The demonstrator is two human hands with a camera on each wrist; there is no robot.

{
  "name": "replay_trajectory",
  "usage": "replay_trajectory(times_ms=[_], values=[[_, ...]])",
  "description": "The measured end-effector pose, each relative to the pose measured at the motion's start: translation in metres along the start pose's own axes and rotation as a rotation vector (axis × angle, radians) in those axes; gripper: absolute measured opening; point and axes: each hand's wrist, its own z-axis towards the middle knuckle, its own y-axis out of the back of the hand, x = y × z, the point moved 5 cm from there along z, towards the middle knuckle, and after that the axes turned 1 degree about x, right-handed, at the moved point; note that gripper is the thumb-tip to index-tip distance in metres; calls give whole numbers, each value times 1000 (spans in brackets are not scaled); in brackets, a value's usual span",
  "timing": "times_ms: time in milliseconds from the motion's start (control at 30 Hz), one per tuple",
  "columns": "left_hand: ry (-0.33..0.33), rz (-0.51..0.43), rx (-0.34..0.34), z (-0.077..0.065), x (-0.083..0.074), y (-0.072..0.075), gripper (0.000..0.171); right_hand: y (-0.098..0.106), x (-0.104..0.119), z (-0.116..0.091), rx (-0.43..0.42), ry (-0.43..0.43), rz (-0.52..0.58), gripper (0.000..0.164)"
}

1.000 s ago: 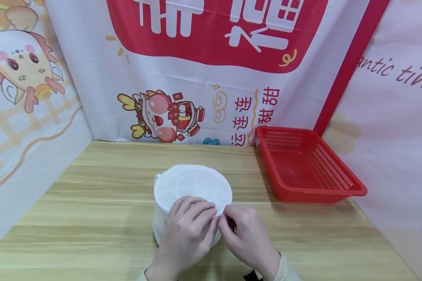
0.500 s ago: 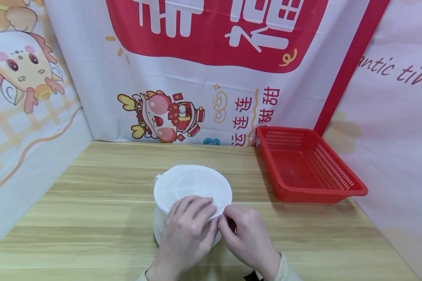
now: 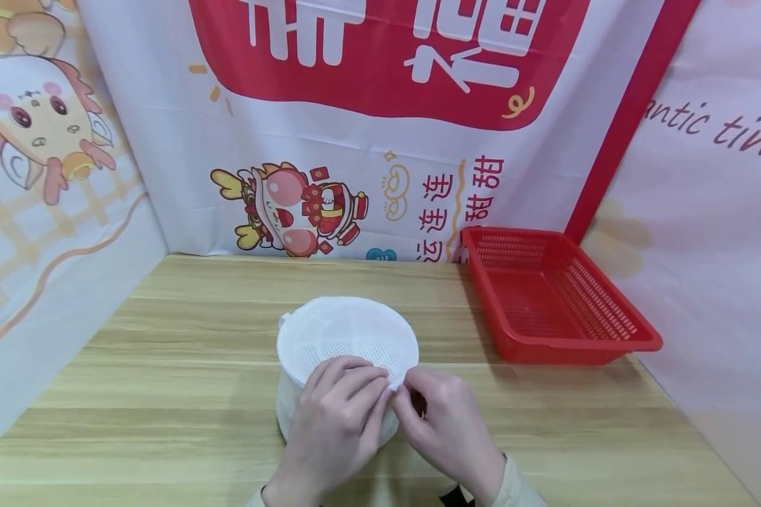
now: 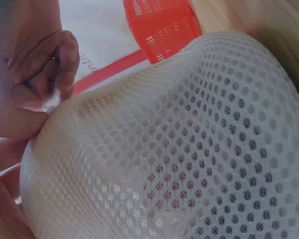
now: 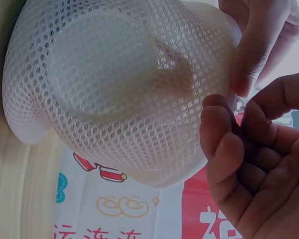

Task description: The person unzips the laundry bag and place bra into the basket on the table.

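Note:
A white mesh laundry bag (image 3: pixel 345 325), round and drum-shaped, stands upright on the table in the head view. My left hand (image 3: pixel 337 415) grips its near rim, with fingers over the top and thumb below. Just to the right, my right hand (image 3: pixel 445 415) pinches the edge of the same rim between thumb and curled forefinger; the small part between those fingertips is hidden. Honeycomb mesh on the bag (image 4: pixel 189 154) fills most of the left wrist view. Through the mesh, the right wrist view shows a pale round shape (image 5: pixel 102 64) inside.
A red plastic basket (image 3: pixel 580 346) with slotted sides stands at the back right of the wood-grain table (image 3: pixel 165 394). Printed cloth (image 3: pixel 330 134) hangs behind the table and on both sides. Beside my right wrist lies a black strap (image 3: pixel 456 497).
My left fingers shift slightly on the rim, lifting and settling again. The right hand stays at the same spot, and the bag keeps its place.

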Motion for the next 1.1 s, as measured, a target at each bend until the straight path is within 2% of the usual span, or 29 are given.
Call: replay_trajectory(times_ms=[200,400,633,833,933,1100], values=[[-45,-13,-52,1,-2,4,19,-2,0,0,-11,-5,15,34],[-74,-8,-64,0,-3,4,23,-3,-1,-2,-14,-18,28,34],[-76,-11,-70,3,-4,4,21,-3,-3,-1,-18,-29,46,34],[-67,-15,-63,3,-2,3,20,-1,-5,0,-26,-29,-15,35],[-65,-9,-59,2,-2,3,21,-2,-5,-1,-14,-13,-70,32],[-69,-10,-66,2,-2,4,22,-3,-4,-2,21,-9,-87,27]])
